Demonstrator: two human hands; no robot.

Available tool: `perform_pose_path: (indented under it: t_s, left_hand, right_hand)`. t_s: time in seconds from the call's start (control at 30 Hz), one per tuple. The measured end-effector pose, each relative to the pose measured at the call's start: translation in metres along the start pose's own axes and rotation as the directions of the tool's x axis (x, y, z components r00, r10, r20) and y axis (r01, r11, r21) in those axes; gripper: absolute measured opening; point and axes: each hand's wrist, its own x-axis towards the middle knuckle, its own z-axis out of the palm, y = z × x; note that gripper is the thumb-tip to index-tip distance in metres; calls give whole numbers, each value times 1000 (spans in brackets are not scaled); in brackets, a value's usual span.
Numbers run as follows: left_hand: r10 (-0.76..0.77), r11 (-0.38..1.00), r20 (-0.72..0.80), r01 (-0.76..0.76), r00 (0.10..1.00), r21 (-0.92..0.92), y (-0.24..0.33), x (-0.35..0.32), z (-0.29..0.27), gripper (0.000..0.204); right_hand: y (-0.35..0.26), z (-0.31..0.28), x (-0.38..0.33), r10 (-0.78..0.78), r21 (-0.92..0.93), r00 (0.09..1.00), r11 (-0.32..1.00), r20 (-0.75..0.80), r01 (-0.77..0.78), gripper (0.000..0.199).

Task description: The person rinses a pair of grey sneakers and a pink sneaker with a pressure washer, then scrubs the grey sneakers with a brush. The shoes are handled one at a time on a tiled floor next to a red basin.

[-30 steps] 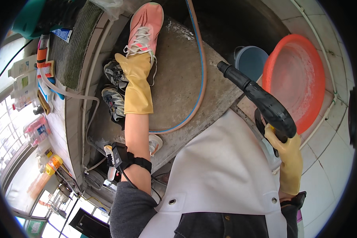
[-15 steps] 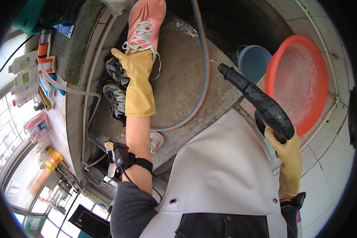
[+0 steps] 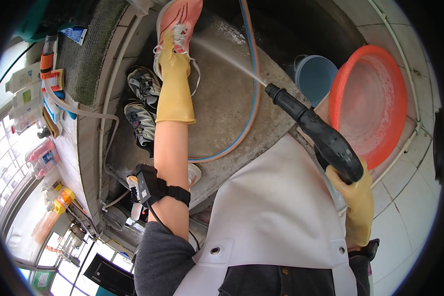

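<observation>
My left hand (image 3: 174,61), in a yellow rubber glove, grips a pink sneaker (image 3: 185,14) with white laces at its ankle opening. The fingers lie over the laces, and part of the opening is hidden by the glove. In the other yellow glove, my right hand (image 3: 356,193) is closed round the handle of a black spray gun (image 3: 325,138). From its nozzle a thin water jet (image 3: 227,58) shoots up and left to the side of the sneaker. Beside my left forearm, a pair of dark grey sneakers (image 3: 142,123) lies on the wet concrete slab (image 3: 217,108).
A pink hose (image 3: 255,93) with a blue stripe curves across the slab. At the right stand a blue bucket (image 3: 316,79) and a red basin (image 3: 372,106). Bottles (image 3: 43,157) line the ledge on the left. Another light shoe (image 3: 194,174) shows partly behind my left arm.
Water now sprays from the gun; before, none was visible. My left hand and the pink sneaker moved slightly up, with the fingers now over the laces. The spray gun shifted slightly left.
</observation>
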Motion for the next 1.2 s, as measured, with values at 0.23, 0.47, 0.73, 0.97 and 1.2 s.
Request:
perform_pose_path:
  t_s: [0.23,0.47,0.73,0.97,1.2]
  left_hand:
    - [-544,767,-168,405,822,-498,11,20,69,45]
    - [-551,824,-301,449,779,-347,-34,37,70,49]
    - [-533,811,-272,392,801,-435,-28,26,67,47]
    - [-581,791,-262,460,771,-403,26,7,76,39]
    - [-545,668,-134,332,828,-666,22,6,63,35]
  right_hand:
    - [-14,-11,-1,103,49,995,993,12,-104,26]
    - [-27,-9,2,32,89,999,996,-5,-32,26]
    - [-35,-9,6,77,40,997,996,5,-77,24]
    - [-22,-4,7,176,128,984,977,-24,-172,30]
    - [-20,6,11,166,46,986,985,-11,-165,27]
